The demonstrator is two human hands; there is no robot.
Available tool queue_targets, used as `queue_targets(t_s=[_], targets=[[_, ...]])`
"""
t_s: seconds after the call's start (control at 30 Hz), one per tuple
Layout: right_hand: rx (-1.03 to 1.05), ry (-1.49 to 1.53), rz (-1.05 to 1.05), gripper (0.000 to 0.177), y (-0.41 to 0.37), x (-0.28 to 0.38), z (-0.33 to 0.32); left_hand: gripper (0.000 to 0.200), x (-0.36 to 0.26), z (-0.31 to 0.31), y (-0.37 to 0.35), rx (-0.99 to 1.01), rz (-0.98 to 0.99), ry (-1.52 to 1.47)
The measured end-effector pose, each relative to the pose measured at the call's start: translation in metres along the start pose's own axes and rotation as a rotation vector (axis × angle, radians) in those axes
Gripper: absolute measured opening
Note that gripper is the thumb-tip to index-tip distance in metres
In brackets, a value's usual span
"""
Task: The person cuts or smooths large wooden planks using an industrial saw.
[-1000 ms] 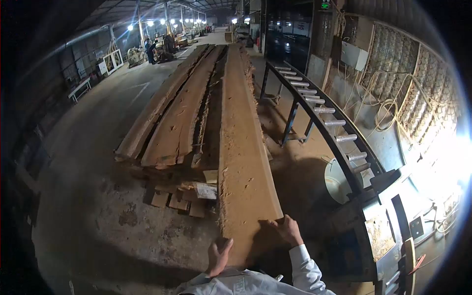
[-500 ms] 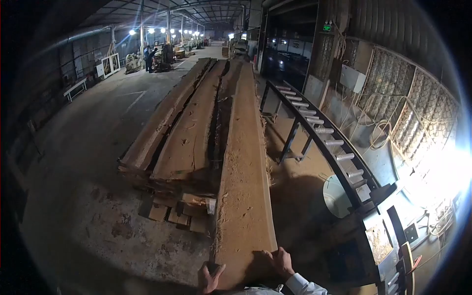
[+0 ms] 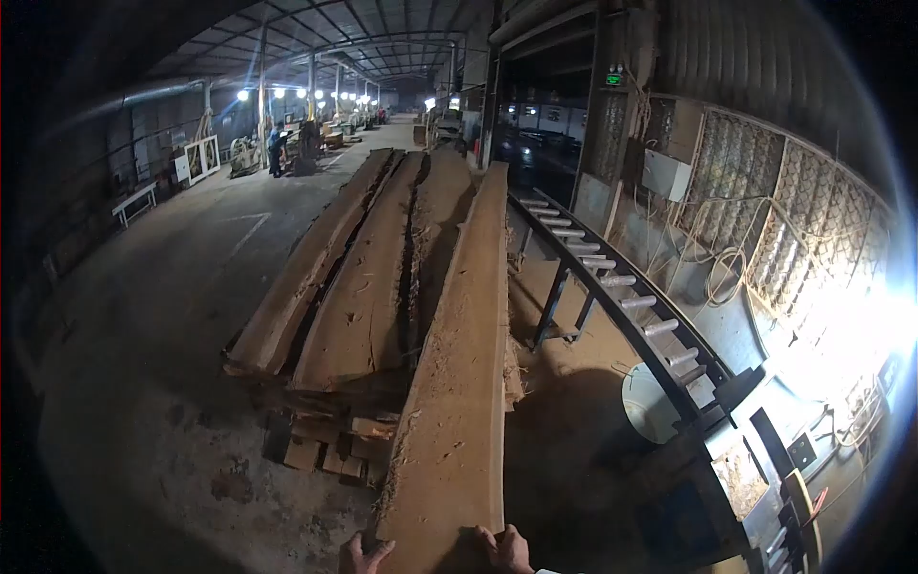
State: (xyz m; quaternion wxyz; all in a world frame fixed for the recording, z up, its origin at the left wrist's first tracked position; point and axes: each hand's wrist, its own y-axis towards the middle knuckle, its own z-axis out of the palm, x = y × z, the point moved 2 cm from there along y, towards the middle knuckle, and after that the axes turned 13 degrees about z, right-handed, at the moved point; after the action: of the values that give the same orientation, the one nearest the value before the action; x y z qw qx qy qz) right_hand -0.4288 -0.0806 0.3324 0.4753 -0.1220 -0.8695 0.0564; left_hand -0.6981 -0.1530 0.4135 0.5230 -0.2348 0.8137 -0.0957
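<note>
A long wooden plank with rough, flaking edges stretches away from me, over the right side of a stack of rough-edged planks. My left hand grips the left edge of its near end, thumb on top. On the opposite edge, my right hand is closed round the same plank, with its fingers partly hidden. Wide dark gaps separate the stacked planks, and their near ends rest on shorter timber blocks.
To the right runs a roller conveyor on dark legs, leading to a machine. A pale round bin stands under the conveyor. Cables hang along the right wall. Far off on the left, a person stands near machinery.
The plank has turned: its far end points further right across the stack and its near end has shifted left with both hands. My view has tilted up slightly.
</note>
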Motion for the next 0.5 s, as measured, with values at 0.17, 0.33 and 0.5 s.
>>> queue_targets(t_s=[0.17, 0.33, 0.5], targets=[[0.282, 1.07, 0.29, 0.034, 0.038, -0.085, 0.107, 0.092, -0.055, -0.038, -0.024, -0.083, 0.241, -0.017], [0.345, 0.24, 0.436, 0.054, 0.002, 0.062, 0.0, 0.09, -0.051, -0.039, -0.025, -0.025, 0.253, -0.132], [0.522, 0.696, 0.311, 0.034, 0.007, 0.041, 0.012, 0.062, -0.056, -0.043, -0.019, -0.16, 0.454, -0.147]])
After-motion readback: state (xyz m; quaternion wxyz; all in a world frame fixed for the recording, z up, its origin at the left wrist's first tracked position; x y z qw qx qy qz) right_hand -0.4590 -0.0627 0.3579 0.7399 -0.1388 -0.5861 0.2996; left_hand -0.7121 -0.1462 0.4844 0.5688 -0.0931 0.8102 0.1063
